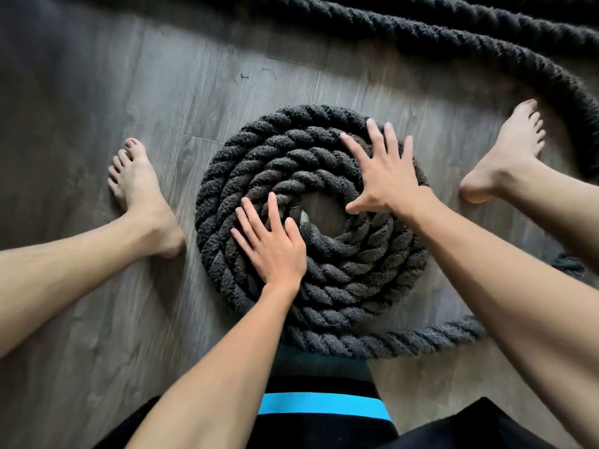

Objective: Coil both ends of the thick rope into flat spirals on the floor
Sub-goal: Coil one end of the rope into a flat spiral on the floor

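A thick black twisted rope lies in a flat spiral (291, 150) of several turns on the grey wood floor (136, 85), with a small bare gap at its centre. My left hand (272, 244) rests flat on the spiral's lower-left turns, fingers apart. On the upper-right turns my right hand (379, 170) presses flat with fingers spread. Neither hand grips the rope. The loose rope (421, 338) leaves the spiral at the bottom and runs right under my right arm. More of the same rope (470, 37) curves across the top right.
My bare left foot (142, 196) stands left of the spiral and my bare right foot (505, 150) right of it. Black shorts with a blue stripe (321, 406) fill the bottom edge.
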